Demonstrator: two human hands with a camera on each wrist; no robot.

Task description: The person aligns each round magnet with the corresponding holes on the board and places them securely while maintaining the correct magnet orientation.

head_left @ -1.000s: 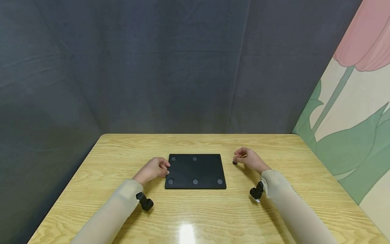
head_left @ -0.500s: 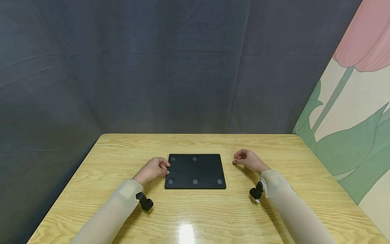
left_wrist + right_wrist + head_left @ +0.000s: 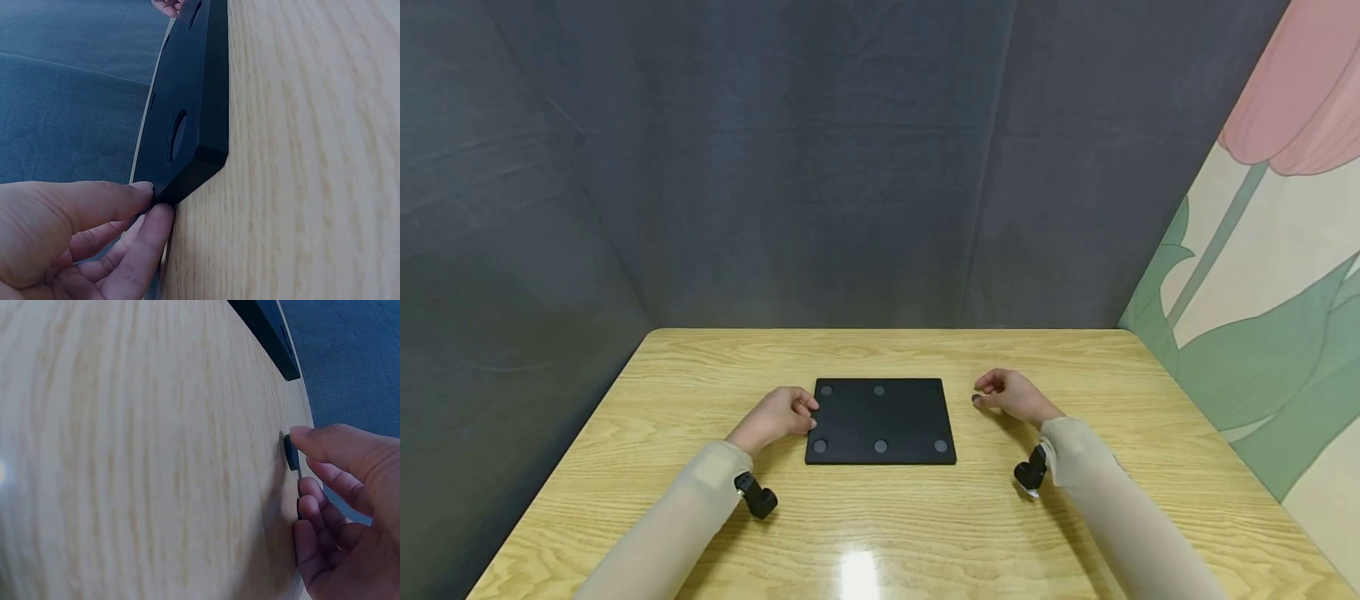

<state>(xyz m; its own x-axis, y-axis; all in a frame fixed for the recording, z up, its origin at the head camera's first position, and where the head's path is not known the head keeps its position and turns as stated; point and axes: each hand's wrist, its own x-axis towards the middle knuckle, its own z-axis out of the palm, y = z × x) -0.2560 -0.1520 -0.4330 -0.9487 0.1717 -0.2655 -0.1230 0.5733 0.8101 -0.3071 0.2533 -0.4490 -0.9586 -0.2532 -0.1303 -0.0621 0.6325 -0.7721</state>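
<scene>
A flat black rectangular board (image 3: 880,421) lies on the wooden table. Several grey round spots are set in its face, and the spot at its far right corner looks darker. My left hand (image 3: 780,413) pinches the board's left edge; in the left wrist view its thumb (image 3: 134,192) lies at the top rim with a finger against the side. To the right of the board, my right hand (image 3: 1011,393) has a small black disc (image 3: 290,453) between thumb and fingertips, low over the table. Whether the disc touches the table is unclear.
Bare wood tabletop (image 3: 880,508) surrounds the board. Behind the table hangs a dark curtain (image 3: 820,167), and a wall panel with a painted tulip (image 3: 1285,317) stands at the right. A small black camera sits on each wrist.
My right hand has shifted slightly down toward the table, and the disc now shows in front of its thumb. The left hand and the board have not moved.
</scene>
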